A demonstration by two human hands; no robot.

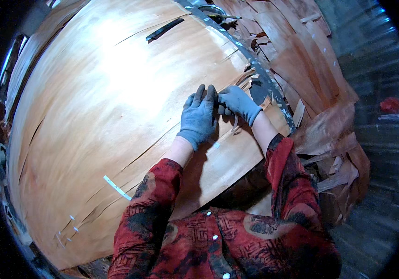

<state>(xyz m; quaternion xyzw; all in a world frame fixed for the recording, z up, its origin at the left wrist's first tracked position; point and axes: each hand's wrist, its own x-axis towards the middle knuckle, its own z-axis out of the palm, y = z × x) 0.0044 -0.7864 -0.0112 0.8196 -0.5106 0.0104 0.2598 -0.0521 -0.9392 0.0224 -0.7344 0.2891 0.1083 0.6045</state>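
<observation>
A large sheet of wood veneer (129,125) spreads under both hands, with a long dark split running across it. My left hand (197,116), in a grey-blue glove with dark fingertips, rests on the sheet, fingers stretched forward. Close against it, my right hand (239,106), in a matching glove, is closed with its fingers curled under. What it grips is hidden. Just below it a thin pale strip of veneer (235,125) curls up. Torn, splintered veneer (247,76) lies beyond the right hand, at the sheet's right edge.
A dark bar-shaped tool (164,30) lies on the far part of the sheet. White tape (117,188) sticks at the near left. Along the right runs a dark edge rail (274,88), with loose veneer pieces (302,56) beyond. A round bowl (212,11) stands at the far edge.
</observation>
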